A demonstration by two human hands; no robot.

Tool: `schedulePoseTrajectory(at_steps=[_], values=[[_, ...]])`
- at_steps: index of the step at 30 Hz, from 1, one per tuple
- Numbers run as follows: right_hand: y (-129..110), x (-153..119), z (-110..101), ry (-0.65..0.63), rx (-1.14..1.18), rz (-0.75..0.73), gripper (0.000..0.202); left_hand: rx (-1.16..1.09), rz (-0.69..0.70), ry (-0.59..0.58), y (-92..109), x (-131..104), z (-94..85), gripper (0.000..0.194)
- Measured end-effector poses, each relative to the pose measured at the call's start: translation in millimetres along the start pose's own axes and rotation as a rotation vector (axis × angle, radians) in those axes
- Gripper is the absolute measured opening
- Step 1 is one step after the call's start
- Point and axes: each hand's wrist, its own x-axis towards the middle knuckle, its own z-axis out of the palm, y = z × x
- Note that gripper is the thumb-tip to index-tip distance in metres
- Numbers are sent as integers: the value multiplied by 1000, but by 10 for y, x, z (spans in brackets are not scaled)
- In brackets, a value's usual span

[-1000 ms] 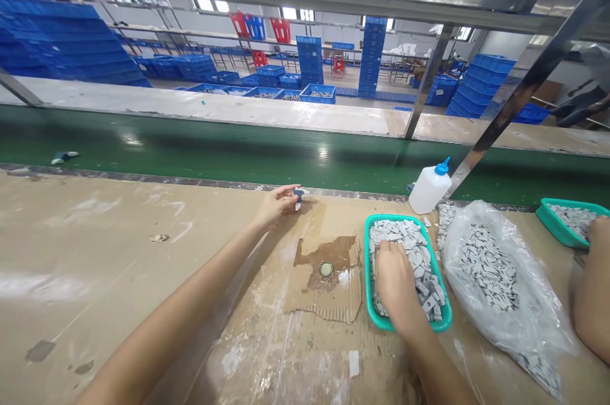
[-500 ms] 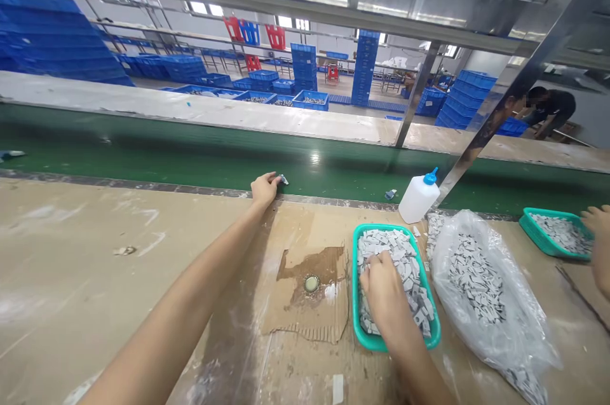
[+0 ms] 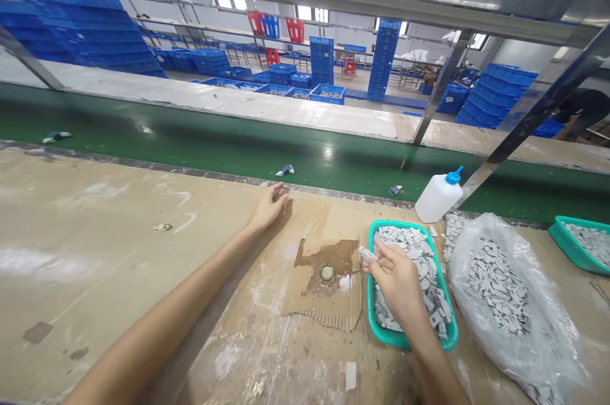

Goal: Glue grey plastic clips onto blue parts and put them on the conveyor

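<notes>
My right hand (image 3: pixel 393 271) pinches a small light-grey piece (image 3: pixel 367 253) between thumb and fingers, above the left rim of a green plastic basket (image 3: pixel 452 341). Many similar flat grey pieces (image 3: pixel 405 243) fill that basket. Over the table's far edge, my left hand (image 3: pixel 270 206) is empty with its fingers apart. Just beyond it, a small dark-and-white part (image 3: pixel 286 170) lies on the green conveyor belt (image 3: pixel 214 147). Between my hands, a torn piece of cardboard (image 3: pixel 305 303) lies on the table with a bottle cap (image 3: pixel 327 273) on it.
A white squeeze bottle (image 3: pixel 436 198) with a blue nozzle stands behind the basket. To the right are a clear plastic bag (image 3: pixel 548 329) of grey pieces and another green basket (image 3: pixel 565 243). More small parts (image 3: pixel 395 190) sit on the belt. A slanted metal post (image 3: pixel 515 131) rises at right.
My left hand has let go of the small dark-and-white part on the belt and drawn back. My right hand has lifted a grey piece out of the basket. The view has shifted left.
</notes>
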Motion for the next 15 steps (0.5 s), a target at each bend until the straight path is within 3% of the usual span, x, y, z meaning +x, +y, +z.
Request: schedulePoseTrajectory(at_steps=[3,7,11,15], values=[[62,-26,67,-46,-7,-21,32,42,56,-98,-2,-332,-81,48],[27,-59,146,-118,5,-8,27,271,205,-102,94,-607,-92,40],[-85,-61,251,-209,-31,-4,27,339,252,-76,157,-673,-47,37],[-160,-54,350,-280,-254,-132,26,313,247,-45,139,-673,-56,37]])
